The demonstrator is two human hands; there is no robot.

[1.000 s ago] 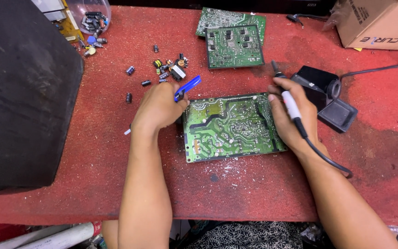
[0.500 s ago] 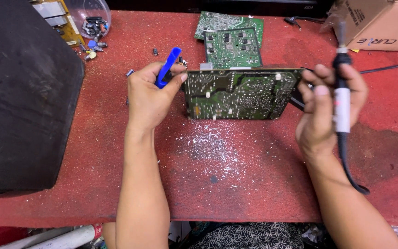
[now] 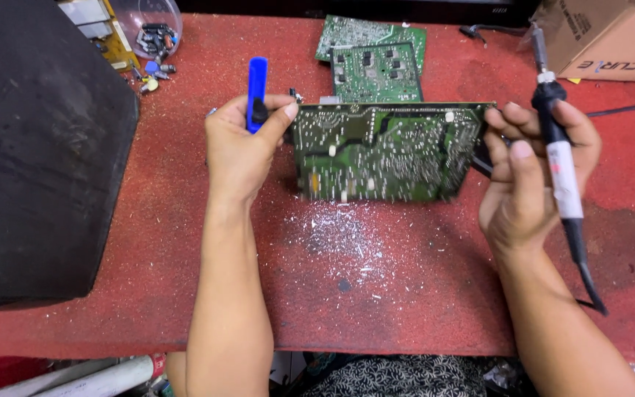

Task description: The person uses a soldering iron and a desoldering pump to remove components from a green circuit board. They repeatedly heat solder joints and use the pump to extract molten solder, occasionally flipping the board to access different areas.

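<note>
Both hands lift a green rectangular circuit board [image 3: 387, 151] above the red bench [image 3: 376, 294], mid-bench toward the far edge. Left hand [image 3: 240, 147] grips its left edge plus a blue plastic tool [image 3: 256, 92]. Right hand [image 3: 531, 169] grips its right edge and a black-and-white soldering iron [image 3: 556, 158].

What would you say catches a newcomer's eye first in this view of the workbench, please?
The green circuit board stands out, lifted on edge above the red table between both hands. The left hand grips its left edge together with a blue tool, while the right hand steadies the right edge and holds a soldering iron tip up. Pale flecks lie scattered on the table just below the board.
</note>
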